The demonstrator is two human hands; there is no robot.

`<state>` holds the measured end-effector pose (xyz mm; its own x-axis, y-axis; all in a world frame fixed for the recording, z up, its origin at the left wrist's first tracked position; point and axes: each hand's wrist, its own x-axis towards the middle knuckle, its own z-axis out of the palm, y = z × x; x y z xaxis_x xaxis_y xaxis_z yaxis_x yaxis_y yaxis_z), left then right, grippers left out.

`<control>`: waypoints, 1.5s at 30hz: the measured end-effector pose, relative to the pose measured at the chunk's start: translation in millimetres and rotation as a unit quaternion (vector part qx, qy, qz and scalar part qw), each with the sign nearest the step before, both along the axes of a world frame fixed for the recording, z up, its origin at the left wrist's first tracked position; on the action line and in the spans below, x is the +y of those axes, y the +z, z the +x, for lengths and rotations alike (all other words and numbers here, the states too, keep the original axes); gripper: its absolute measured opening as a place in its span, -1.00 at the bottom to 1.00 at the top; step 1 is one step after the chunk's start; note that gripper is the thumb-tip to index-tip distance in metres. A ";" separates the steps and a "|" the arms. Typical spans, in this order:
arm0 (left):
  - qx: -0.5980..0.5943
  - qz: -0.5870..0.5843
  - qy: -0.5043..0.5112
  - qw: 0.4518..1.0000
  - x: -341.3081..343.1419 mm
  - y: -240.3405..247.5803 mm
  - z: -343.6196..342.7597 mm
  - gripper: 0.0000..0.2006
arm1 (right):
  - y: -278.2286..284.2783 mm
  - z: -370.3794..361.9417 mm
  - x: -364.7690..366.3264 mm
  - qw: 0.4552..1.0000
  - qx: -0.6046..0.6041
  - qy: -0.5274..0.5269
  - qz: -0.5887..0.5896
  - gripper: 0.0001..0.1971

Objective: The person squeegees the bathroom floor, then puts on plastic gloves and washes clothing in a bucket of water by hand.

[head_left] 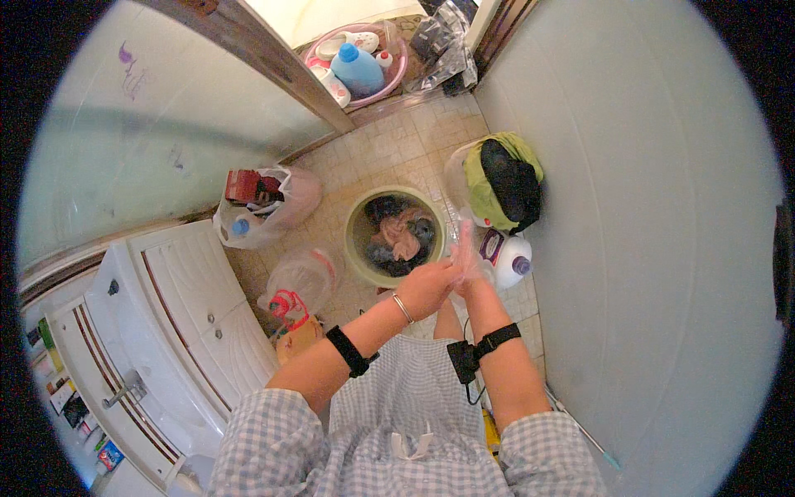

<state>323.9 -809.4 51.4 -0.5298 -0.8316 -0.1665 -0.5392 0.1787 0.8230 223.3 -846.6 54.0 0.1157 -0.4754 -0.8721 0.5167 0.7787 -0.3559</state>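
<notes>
My left hand [426,287] pinches the cuff of a thin, see-through pink glove [466,240] at my right wrist. Inside that glove, my right hand [469,267] points away from me, its fingers seemingly stretched out, though the glove blurs their outline. Just left of the glove stands a pale green basin [354,248] on the floor. Dark clothes [383,207] and a pinkish-beige cloth [402,236] lie in it, apparently in water. Neither hand touches the basin.
Right of the basin are a white bottle [513,261] and a bag with green and black cloth [505,178]. To the left stand a filled plastic bag [290,199], a clear bag [298,277] and a white washbasin cabinet [195,290]. Beyond the doorway sits a pink tub [397,70] with bottles and shoes.
</notes>
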 end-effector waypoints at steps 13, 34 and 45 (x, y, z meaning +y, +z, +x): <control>0.012 0.109 0.014 0.994 -42.8 -38.8 -87.4 -0.91 | -152.9 -113.2 -28.6 0.809 0.429 0.384 -0.116 -0.28; -0.052 0.192 0.222 0.955 -102.5 -222.1 -92.9 -0.59 | -208.2 -212.5 -158.4 0.616 0.597 0.514 -0.013 0.14; -0.010 0.230 0.301 0.926 -136.3 -331.1 -124.7 -0.07 | -296.0 -228.6 -145.9 0.689 0.613 0.374 -0.096 -0.08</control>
<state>199.2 -945.7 -279.7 0.0132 -0.8143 -0.5804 -0.4427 -0.5252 0.7268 -5.3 -992.6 -242.0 -0.3773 -0.8026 -0.4621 -0.7848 0.5419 -0.3006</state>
